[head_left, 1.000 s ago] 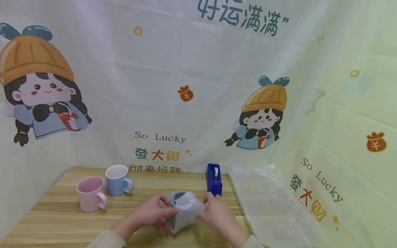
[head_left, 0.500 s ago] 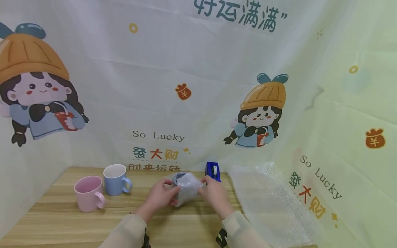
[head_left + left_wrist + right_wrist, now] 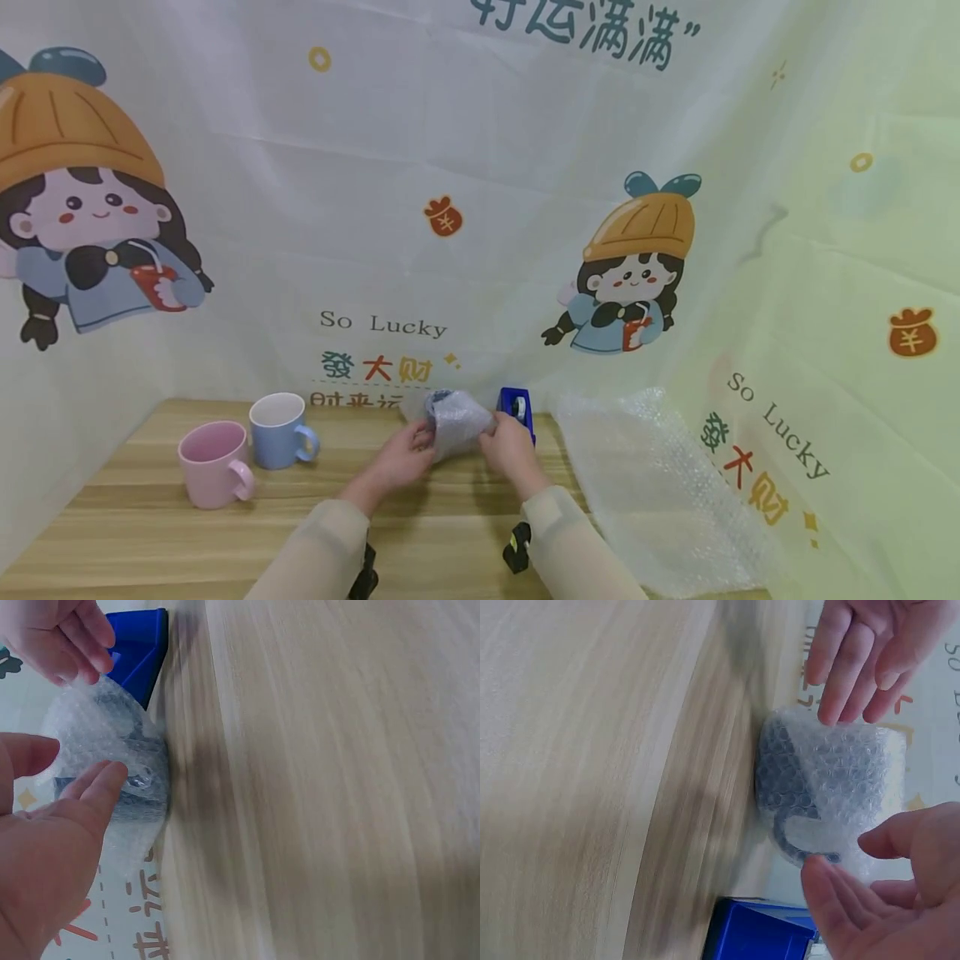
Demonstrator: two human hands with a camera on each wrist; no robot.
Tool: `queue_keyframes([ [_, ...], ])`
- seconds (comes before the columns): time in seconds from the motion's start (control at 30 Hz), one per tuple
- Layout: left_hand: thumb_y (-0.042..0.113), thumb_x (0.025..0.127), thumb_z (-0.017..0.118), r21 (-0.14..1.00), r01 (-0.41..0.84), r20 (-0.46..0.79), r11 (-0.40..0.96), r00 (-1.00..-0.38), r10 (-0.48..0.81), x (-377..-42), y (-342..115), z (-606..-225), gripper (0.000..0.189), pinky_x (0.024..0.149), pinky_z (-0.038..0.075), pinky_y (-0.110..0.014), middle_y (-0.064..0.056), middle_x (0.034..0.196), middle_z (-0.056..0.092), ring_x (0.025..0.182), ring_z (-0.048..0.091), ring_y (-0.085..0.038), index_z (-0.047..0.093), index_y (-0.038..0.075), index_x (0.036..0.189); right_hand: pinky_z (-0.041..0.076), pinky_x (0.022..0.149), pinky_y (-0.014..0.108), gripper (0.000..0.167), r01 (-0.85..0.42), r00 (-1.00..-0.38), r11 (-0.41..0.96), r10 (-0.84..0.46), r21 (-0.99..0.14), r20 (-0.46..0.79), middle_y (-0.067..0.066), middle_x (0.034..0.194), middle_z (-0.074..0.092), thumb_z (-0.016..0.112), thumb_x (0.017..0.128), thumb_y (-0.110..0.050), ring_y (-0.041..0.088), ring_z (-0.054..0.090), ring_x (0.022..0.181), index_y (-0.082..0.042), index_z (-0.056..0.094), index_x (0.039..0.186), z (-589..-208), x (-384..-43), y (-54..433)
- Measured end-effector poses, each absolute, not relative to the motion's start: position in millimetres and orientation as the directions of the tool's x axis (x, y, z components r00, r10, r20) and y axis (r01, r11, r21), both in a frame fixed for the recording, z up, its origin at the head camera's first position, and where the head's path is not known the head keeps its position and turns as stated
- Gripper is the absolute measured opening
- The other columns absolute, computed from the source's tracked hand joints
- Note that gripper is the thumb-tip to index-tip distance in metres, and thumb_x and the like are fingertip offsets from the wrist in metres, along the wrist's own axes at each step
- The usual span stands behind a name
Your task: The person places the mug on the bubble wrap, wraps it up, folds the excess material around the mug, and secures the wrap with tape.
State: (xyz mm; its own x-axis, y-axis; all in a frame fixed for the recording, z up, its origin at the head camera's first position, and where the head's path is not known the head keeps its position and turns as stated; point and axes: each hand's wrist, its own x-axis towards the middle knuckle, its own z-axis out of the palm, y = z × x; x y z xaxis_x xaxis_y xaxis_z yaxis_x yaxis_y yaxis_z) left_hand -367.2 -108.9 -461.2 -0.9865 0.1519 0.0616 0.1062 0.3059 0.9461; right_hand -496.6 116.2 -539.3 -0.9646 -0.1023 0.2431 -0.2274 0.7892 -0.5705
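A dark mug in bubble wrap is on the table's far side; its curved handle shows through the wrap in the right wrist view. My left hand is at its left side, fingers fairly straight, fingertips at the wrap and thumb held apart. At the handle side is my right hand, thumb and fingers spread, fingertips near the wrap. Neither hand visibly grips the mug in the wrist views. Just behind my right hand stands a blue tape dispenser.
A pink mug and a light blue mug stand at the left of the wooden table. A flat sheet of bubble wrap lies along the right side. Printed cloth hangs behind.
Both hands have carried the wrapped mug away from me to the table's far side, near the tape dispenser. In the latest wrist views the fingers are spread around it.
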Motion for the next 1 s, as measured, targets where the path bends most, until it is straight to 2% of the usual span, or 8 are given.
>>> queue_keyframes([
  [0.1, 0.004, 0.107, 0.059, 0.943, 0.124, 0.074, 0.310, -0.983, 0.171, -369.3, -107.4, -464.5, 0.065, 0.129, 0.035, -0.063, -0.038, 0.164, 0.043, 0.154, 0.045, -0.053, 0.032, -0.016, 0.162, 0.058, 0.077, 0.041, 0.066, -0.207, -0.976, 0.745, -0.116, -0.635, 0.182, 0.016, 0.111, 0.073, 0.062, 0.097, -0.019, 0.026, 0.067, 0.090, 0.007, 0.051, 0.158, -513.9, -475.5, 111.9],
  [0.23, 0.002, 0.107, 0.056, 0.952, 0.128, 0.072, 0.278, -0.977, 0.203, -371.3, -106.9, -469.1, 0.067, 0.129, 0.035, -0.061, -0.038, 0.168, 0.036, 0.153, 0.047, -0.051, 0.025, -0.017, 0.164, 0.060, 0.099, 0.050, 0.066, -0.185, -0.983, 0.688, -0.121, -0.702, 0.140, 0.026, 0.136, 0.072, 0.057, 0.099, -0.010, 0.037, 0.070, 0.116, 0.011, 0.044, 0.160, -465.9, -425.4, 102.4],
  [0.3, 0.001, 0.106, 0.058, 0.950, 0.135, 0.077, 0.282, -0.975, 0.208, -371.5, -107.3, -469.5, 0.069, 0.129, 0.036, -0.061, -0.039, 0.167, 0.036, 0.153, 0.047, -0.052, 0.025, -0.017, 0.164, 0.059, 0.106, 0.053, 0.067, -0.188, -0.982, 0.660, -0.120, -0.727, 0.145, 0.028, 0.140, 0.071, 0.057, 0.099, -0.008, 0.041, 0.069, 0.125, 0.013, 0.042, 0.160, -452.3, -409.9, 100.3],
  [0.5, 0.005, 0.102, 0.067, 0.921, 0.160, 0.115, 0.354, -0.983, 0.145, -363.9, -110.1, -463.0, 0.064, 0.115, 0.054, -0.060, -0.039, 0.151, 0.057, 0.139, 0.059, -0.055, 0.042, -0.014, 0.158, 0.058, 0.109, 0.055, 0.067, -0.192, -0.981, 0.661, -0.130, -0.725, 0.141, 0.030, 0.137, 0.072, 0.064, 0.098, -0.006, 0.045, 0.068, 0.131, 0.014, 0.042, 0.158, -442.6, -399.7, 111.5],
  [0.6, 0.003, 0.101, 0.065, 0.904, 0.200, 0.150, 0.378, -0.976, 0.160, -349.8, -117.1, -457.4, 0.060, 0.106, 0.061, -0.056, -0.036, 0.145, 0.062, 0.130, 0.066, -0.052, 0.047, -0.013, 0.156, 0.063, 0.100, 0.051, 0.055, -0.189, -0.982, 0.717, -0.155, -0.671, 0.111, 0.028, 0.132, 0.074, 0.067, 0.099, -0.006, 0.041, 0.073, 0.121, 0.011, 0.054, 0.150, -428.3, -390.4, 126.3],
  [0.73, 0.003, 0.100, 0.062, 0.831, 0.311, 0.221, 0.461, -0.946, 0.238, -328.2, -135.6, -448.3, 0.055, 0.110, 0.058, -0.060, -0.035, 0.146, 0.063, 0.129, 0.067, -0.051, 0.052, -0.011, 0.153, 0.064, 0.091, 0.048, 0.041, -0.168, -0.985, 0.810, -0.160, -0.561, 0.064, 0.021, 0.124, 0.077, 0.068, 0.102, -0.011, 0.034, 0.076, 0.106, 0.006, 0.066, 0.138, -408.4, -377.4, 156.2],
  [0.87, 0.006, 0.103, 0.064, 0.712, 0.432, 0.283, 0.554, -0.898, 0.337, -305.6, -157.4, -444.2, 0.049, 0.112, 0.055, -0.063, -0.031, 0.146, 0.064, 0.130, 0.066, -0.050, 0.056, -0.009, 0.149, 0.064, 0.083, 0.045, 0.032, -0.149, -0.988, 0.873, -0.147, -0.465, 0.041, 0.018, 0.113, 0.078, 0.070, 0.101, -0.014, 0.027, 0.076, 0.093, 0.005, 0.071, 0.126, -400.6, -362.3, 193.9],
  [1.0, 0.010, 0.103, 0.069, 0.558, 0.546, 0.364, 0.625, -0.838, 0.407, -283.3, -175.5, -448.7, 0.042, 0.109, 0.057, -0.061, -0.022, 0.141, 0.070, 0.126, 0.070, -0.042, 0.064, -0.004, 0.143, 0.061, 0.066, 0.037, 0.024, -0.111, -0.991, 0.896, -0.132, -0.429, -0.019, 0.014, 0.093, 0.075, 0.074, 0.100, -0.014, 0.022, 0.071, 0.074, 0.007, 0.071, 0.112, -404.4, -344.3, 226.1],
])
